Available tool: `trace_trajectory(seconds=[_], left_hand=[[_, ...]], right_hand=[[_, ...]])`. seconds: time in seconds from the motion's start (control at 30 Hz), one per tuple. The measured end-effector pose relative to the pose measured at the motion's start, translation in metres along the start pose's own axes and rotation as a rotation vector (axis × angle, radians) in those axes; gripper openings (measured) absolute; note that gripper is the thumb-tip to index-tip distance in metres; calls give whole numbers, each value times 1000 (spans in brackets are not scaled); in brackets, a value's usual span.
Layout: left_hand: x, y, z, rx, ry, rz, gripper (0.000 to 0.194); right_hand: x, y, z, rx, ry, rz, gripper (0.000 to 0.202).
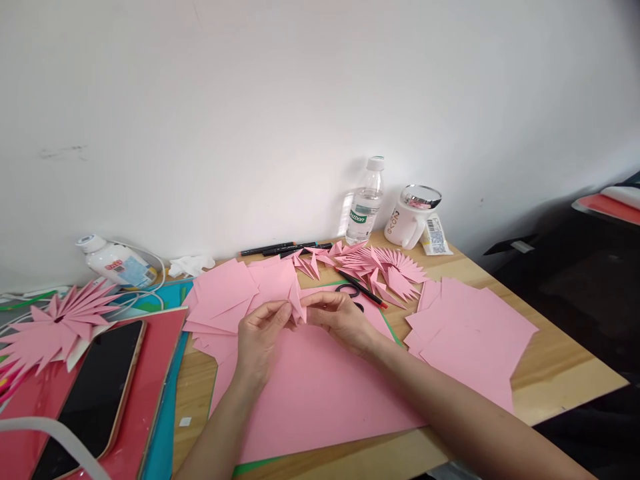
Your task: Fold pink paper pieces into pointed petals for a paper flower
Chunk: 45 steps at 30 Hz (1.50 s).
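Between my two hands is a small folded piece of pink paper, held up over a large pink sheet. My left hand pinches its left side with thumb and fingers. From the other side, my right hand grips it with closed fingertips. Behind the hands lie flat pink paper squares in an overlapping pile. Several pointed folded pink pieces and a pinwheel-like ring of them rest farther back. Black-handled scissors, partly covered, sit just beyond my right hand.
More pink squares lie at right. A water bottle and a lidded white mug stand by the wall. Pens lie at the back. To the left are a phone, a second folded ring and a white bottle lying tilted.
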State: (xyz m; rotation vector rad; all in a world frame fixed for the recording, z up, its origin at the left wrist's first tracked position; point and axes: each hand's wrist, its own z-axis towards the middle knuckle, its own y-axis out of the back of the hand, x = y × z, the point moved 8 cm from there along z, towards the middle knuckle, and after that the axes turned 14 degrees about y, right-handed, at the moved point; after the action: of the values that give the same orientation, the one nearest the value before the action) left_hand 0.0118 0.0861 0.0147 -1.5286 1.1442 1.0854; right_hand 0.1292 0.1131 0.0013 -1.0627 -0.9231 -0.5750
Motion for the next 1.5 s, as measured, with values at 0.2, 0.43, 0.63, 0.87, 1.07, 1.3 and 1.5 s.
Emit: trace_trajectory(seconds=[0.2, 0.43, 0.63, 0.87, 1.07, 1.3, 1.5], left_hand=[[-2, 5, -1, -98, -67, 116, 6], [-6, -3, -4, -44, -164, 227, 8], [-8, -11, -6, 80, -78, 157, 14], [-1, -14, -4, 113, 3, 68, 16], [-9, -5, -10, -32, -195, 203, 16], [-7, -8, -12, -14, -181, 253, 20], [0, -18, -11, 123, -86, 147, 22]], right_hand=[[2, -6, -1, 94, -1, -29, 17], [1, 4, 1, 59, 75, -126, 26], [1, 2, 2, 107, 43, -65, 26], [-1, 1, 4, 152, 3, -37, 25], [-9, 7, 1, 74, -21, -84, 27], [-8, 1, 0, 98, -3, -35, 28], [3, 1, 3, 85, 83, -47, 27]])
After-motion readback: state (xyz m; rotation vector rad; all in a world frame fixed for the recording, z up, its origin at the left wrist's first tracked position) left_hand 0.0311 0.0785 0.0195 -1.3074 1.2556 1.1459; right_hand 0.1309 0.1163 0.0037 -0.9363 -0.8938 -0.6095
